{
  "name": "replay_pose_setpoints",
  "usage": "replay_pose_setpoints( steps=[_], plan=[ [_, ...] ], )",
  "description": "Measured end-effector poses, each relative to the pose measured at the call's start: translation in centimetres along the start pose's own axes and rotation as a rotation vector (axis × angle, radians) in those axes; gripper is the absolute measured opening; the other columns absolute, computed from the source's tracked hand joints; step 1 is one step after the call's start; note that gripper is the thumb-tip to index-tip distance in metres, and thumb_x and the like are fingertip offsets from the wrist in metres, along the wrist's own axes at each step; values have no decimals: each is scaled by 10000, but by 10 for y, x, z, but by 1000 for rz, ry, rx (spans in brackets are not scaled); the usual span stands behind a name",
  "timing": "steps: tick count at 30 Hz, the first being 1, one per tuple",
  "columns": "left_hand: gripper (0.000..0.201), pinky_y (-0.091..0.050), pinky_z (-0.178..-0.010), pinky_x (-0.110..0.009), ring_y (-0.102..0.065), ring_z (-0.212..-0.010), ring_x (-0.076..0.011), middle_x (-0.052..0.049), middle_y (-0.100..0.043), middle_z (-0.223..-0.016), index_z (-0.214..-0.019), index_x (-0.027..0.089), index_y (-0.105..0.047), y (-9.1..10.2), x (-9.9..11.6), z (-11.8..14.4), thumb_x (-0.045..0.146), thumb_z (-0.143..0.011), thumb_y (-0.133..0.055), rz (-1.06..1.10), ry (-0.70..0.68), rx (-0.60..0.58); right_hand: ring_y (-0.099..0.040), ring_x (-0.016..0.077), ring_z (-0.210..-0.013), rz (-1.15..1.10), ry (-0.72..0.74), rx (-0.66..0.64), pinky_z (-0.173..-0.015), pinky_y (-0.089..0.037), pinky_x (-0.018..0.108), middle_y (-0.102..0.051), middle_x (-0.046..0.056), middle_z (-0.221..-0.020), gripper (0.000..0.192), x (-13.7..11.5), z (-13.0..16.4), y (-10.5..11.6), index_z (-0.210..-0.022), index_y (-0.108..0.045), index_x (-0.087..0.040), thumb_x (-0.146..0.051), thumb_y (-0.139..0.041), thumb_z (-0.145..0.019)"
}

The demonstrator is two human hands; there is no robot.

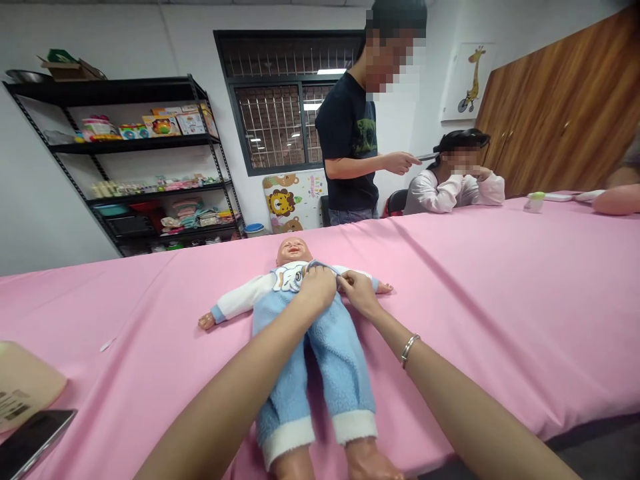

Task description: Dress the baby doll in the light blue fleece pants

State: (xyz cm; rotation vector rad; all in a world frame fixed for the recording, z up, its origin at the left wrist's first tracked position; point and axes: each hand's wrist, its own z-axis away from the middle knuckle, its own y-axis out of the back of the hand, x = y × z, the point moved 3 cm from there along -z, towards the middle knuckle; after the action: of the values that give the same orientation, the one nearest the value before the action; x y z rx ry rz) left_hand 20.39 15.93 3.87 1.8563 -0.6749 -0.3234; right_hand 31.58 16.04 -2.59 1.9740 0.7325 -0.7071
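Note:
A baby doll [293, 251] lies face up with its arms spread and its feet toward me. It wears a fleece outfit [280, 310] with blue legs, white sleeves and a cartoon face on the chest. At the doll's chest, my left hand [320, 283] is closed on the outfit's upper edge. Just to the right, my right hand [356, 290] pinches the cloth by the doll's shoulder, and a silver bracelet circles that wrist. What lies under my left fingers is partly hidden.
A pink cloth [475, 300] covers the table. At the near left are a phone [37, 440] and a cream-coloured bottle [27, 387]. Across the table one person [350, 133] stands pointing and another [440, 187] sits. A small jar [535, 201] stands at the far right.

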Motion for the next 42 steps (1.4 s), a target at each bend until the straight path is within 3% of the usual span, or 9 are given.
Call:
replay_pose_setpoints(
  steps=[4,9,14,17,20,23,29,36,42],
  plan=[
    [388,-406,-891,-421,-545,-1039,-293,-269,-549,-1096,-1120,-2,-507,-7,-7,3,20,-799,-289,-124,68,67,-454,307,-1115,468,-22,-48,-921,-334,407,-527,158,-1210,522,11,4,23,-1207,-478,-157,-347,-590,-734],
    [317,-397,-897,-442,-558,-1001,-298,-201,-615,-969,-1002,40,-579,-9,-13,23,81,-834,-313,-166,110,62,-469,350,-1083,593,-324,-125,-889,-360,471,-519,186,-1152,543,45,7,42,-1132,-515,-129,-457,-600,-707],
    [340,-418,-899,-410,-563,-1015,-268,-197,-593,-1070,-1098,58,-520,-6,-11,26,82,-836,-304,-62,99,145,-264,361,-1268,587,-283,338,-979,-296,508,-300,176,-1348,307,33,8,55,-1054,-571,-171,-194,-529,-751],
    [409,-419,-924,-387,-553,-1052,-251,-178,-578,-1119,-1190,82,-470,-4,-10,24,57,-825,-288,44,95,179,-312,321,-1262,319,-220,501,-969,-368,448,-241,163,-1384,376,23,8,59,-1115,-536,-184,-138,-483,-746],
    [476,-419,-944,-371,-518,-1118,-241,-165,-548,-1183,-1278,103,-409,-4,-10,25,50,-823,-282,152,84,181,-497,256,-1111,-189,-239,379,-824,-511,379,-328,157,-1336,785,23,3,52,-1381,-194,-230,-148,-529,-676],
    [499,-399,-971,-354,-475,-1172,-225,-142,-511,-1251,-1300,131,-402,-4,-12,25,42,-824,-280,245,70,197,-489,249,-1137,-557,-225,332,-794,-538,386,-323,147,-1354,1010,19,-2,43,-1405,99,-250,-265,-589,-667],
    [376,-431,-899,-343,-553,-1025,-218,-132,-621,-1051,-1139,110,-539,2,-18,24,64,-837,-320,387,135,273,-456,276,-1187,-475,51,320,-926,-457,436,-445,160,-1304,750,-5,4,30,-1367,-268,-156,-363,-587,-721],
    [405,-434,-925,-351,-541,-1068,-219,-118,-603,-1119,-1234,126,-474,1,-14,25,109,-833,-415,268,24,277,-512,260,-1065,-156,210,191,-933,-431,478,-556,111,-1166,581,-21,11,17,-1334,-409,-227,-225,-506,-761],
    [441,-347,-1045,-365,-403,-1253,-213,-155,-503,-1268,-1277,99,-410,-2,-11,22,144,-840,-440,215,-137,345,-580,242,-958,-712,-18,-85,-792,-515,423,-585,77,-1177,395,-16,5,14,-1049,-656,-218,-456,-591,-740]
  ],
)
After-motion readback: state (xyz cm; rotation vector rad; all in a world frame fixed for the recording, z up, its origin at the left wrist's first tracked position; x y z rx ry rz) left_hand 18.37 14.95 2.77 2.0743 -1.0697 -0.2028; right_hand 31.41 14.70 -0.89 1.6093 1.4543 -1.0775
